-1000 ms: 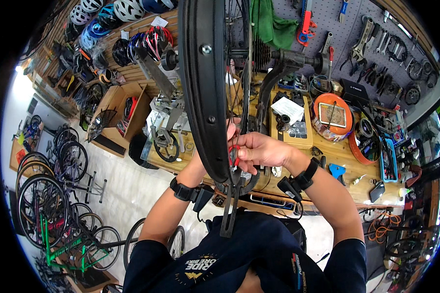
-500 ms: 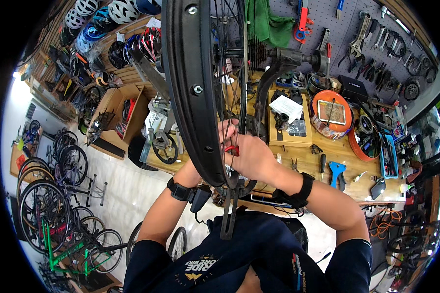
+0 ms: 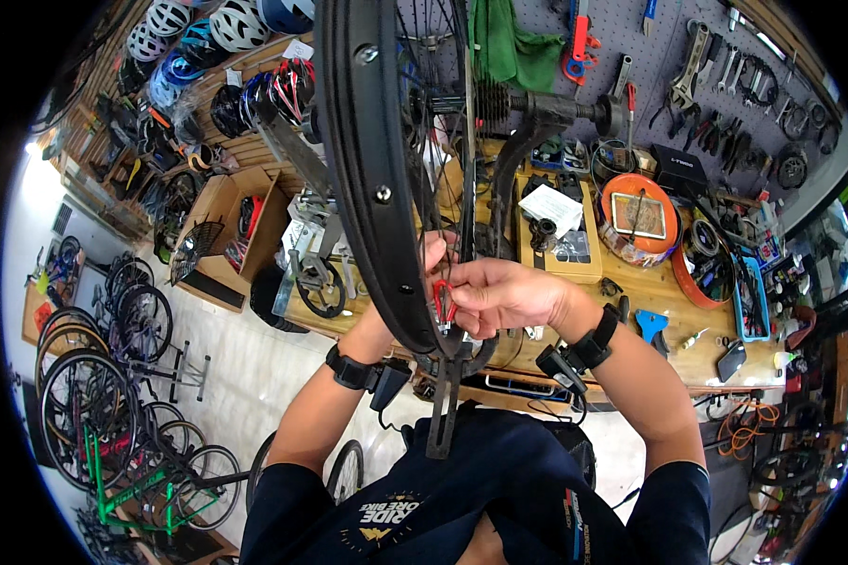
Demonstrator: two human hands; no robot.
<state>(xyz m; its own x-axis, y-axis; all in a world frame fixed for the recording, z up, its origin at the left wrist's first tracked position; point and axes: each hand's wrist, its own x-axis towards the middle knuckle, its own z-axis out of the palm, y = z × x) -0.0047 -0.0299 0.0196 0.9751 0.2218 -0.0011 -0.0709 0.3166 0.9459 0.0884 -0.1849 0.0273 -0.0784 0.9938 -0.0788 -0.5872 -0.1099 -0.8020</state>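
A black bicycle wheel rim (image 3: 367, 179) stands upright in a black truing stand (image 3: 448, 395) in front of me. My right hand (image 3: 504, 297) pinches a small red spoke tool (image 3: 443, 299) at the inner side of the rim, among the thin spokes (image 3: 466, 169). My left hand (image 3: 415, 282) is mostly hidden behind the rim; its fingers show by the spokes, touching the wheel close to the red tool. Both wrists carry black bands.
A wooden workbench (image 3: 631, 301) lies behind the wheel with an orange round tray (image 3: 636, 226), a wooden parts box (image 3: 565, 245) and tools. A pegboard (image 3: 707, 66) of wrenches hangs above. Helmets (image 3: 207, 28) hang upper left; bicycle wheels (image 3: 94, 377) stand on the floor at left.
The view has shifted slightly, and the rim now stands a little further left. My right hand stays on the red tool at the spokes, with small finger movement.
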